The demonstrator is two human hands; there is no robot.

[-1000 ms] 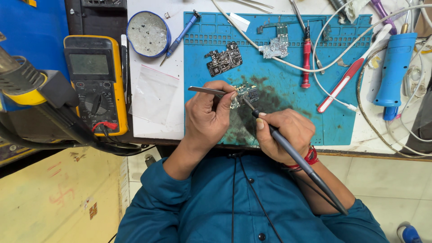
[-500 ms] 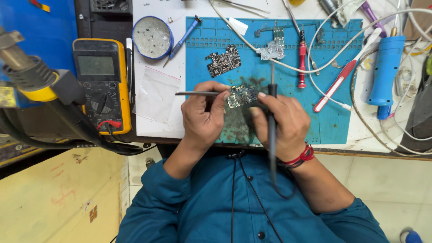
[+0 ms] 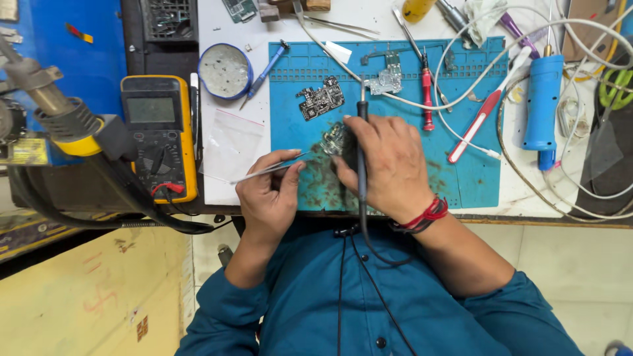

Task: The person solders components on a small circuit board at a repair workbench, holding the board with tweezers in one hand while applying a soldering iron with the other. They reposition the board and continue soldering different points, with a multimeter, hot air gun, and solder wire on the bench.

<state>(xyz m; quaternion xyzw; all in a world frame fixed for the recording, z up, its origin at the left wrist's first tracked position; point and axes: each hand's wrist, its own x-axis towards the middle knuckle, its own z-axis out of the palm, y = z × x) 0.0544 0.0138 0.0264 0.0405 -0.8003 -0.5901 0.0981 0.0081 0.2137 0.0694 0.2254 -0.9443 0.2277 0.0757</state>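
Behind hands, round blue tin [image 3: 225, 71] holds grey paste; left hand [image 3: 269, 198] pinching tweezers [image 3: 264, 171], right hand [image 3: 389, 168] gripping soldering iron [image 3: 361, 158]

The soldering iron [image 3: 361, 142] in the right hand [image 3: 389, 168] now stands upright, tip toward the frame's top; the tweezers [image 3: 267, 170] tilt lower left.

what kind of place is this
Most likely an electronics repair bench: a yellow multimeter, bare circuit boards on a blue work mat, and a soldering iron in the right hand.
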